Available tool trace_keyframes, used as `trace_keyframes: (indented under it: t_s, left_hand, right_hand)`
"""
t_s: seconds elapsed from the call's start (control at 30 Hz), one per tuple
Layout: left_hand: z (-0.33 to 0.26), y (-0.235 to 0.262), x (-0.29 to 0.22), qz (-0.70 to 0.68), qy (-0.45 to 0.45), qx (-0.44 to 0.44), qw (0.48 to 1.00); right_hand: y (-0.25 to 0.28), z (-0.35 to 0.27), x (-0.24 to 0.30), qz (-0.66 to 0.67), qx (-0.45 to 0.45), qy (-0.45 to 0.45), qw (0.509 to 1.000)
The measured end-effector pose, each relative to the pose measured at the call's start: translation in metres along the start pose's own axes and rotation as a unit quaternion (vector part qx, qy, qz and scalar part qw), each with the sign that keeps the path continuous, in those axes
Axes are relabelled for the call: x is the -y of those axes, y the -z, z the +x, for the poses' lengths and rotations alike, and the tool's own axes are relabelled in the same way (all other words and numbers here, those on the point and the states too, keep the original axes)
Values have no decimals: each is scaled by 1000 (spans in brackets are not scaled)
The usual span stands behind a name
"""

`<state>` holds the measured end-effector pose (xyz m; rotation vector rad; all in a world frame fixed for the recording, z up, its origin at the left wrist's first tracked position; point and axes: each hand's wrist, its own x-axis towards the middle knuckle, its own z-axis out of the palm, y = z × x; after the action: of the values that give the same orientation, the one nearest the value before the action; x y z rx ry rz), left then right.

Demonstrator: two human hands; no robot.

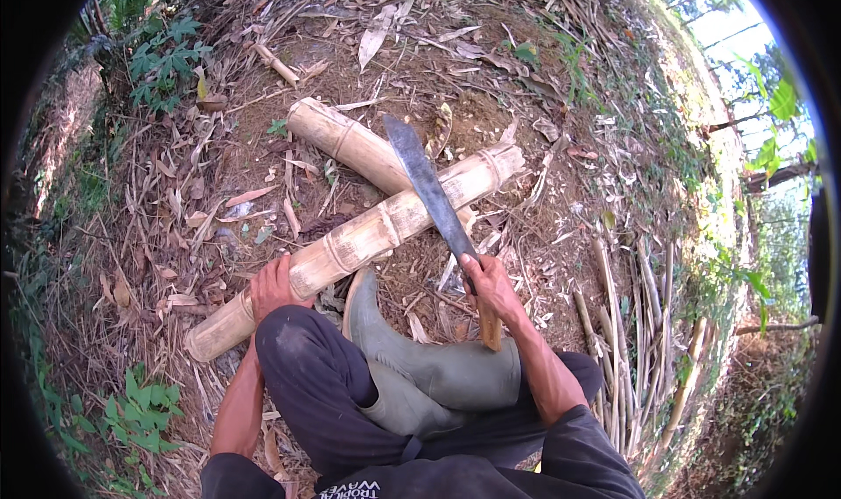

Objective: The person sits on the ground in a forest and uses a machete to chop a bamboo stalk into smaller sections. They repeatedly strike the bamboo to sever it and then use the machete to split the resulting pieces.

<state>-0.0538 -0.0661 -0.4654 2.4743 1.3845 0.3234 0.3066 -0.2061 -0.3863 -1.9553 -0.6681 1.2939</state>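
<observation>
A thick, pale bamboo pole (350, 243) slants from lower left to upper right before me. Near its lower end, my left hand (273, 289) is closed around it, fingers over the top. My right hand (491, 287) grips a machete (427, 184) by its wooden handle. The dark blade points up and to the left, passing over the upper half of the pole; whether it touches the bamboo I cannot tell. Beneath the pole a second, shorter bamboo piece (346, 144) lies crosswise, its lower part hidden.
My rubber boots (438, 372) are crossed close below the pole. Dry leaves and chips cover the brown soil (254, 162). Several thin sticks (626, 341) lie bundled at the right. Green plants grow at the left, including a leafy one (144, 411) near my left forearm.
</observation>
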Motion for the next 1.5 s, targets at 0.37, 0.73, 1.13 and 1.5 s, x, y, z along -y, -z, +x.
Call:
trace_keyframes:
  t_s: [0.37, 0.73, 1.13, 1.5]
  left_hand:
    - [2, -3, 0, 10, -21, -38, 999]
    - [-4, -5, -6, 15, -39, -55, 998]
    - [17, 10, 8, -34, -11, 53, 998]
    - [61, 43, 28, -176, 18, 236, 955]
  right_hand:
    - [9, 4, 13, 30, -12, 10, 999]
    - [23, 1, 10, 83, -55, -26, 995]
    - [15, 11, -17, -7, 43, 8, 999]
    - [1, 10, -11, -23, 12, 8, 1000]
